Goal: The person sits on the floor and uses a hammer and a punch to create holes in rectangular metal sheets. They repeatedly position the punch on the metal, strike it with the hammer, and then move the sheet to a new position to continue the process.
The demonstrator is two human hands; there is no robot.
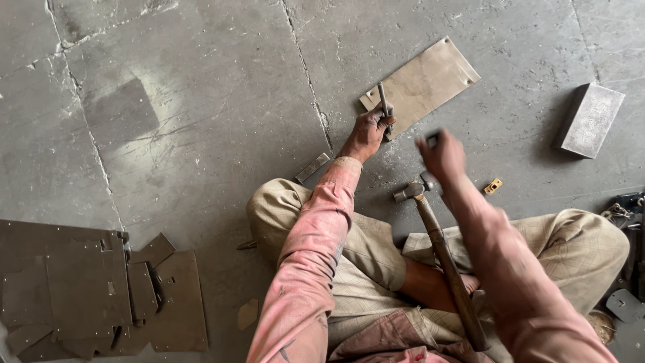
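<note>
I sit on a concrete floor with my legs folded. My left hand (368,131) grips a thin metal punch (383,99) and holds it upright against the near edge of a flat rectangular metal plate (424,81). My right hand (443,158) is raised just right of it and blurred by motion. Its fingertips pinch a small dark piece (433,139). A hammer (440,252) lies free across my lap, with its head (410,190) on the floor below my right hand.
A grey metal block (590,119) stands at the right. A small yellow part (494,186) and a short metal strip (312,168) lie near my knees. Dark cut plates (94,296) are piled at lower left. Tools (625,215) sit at the right edge.
</note>
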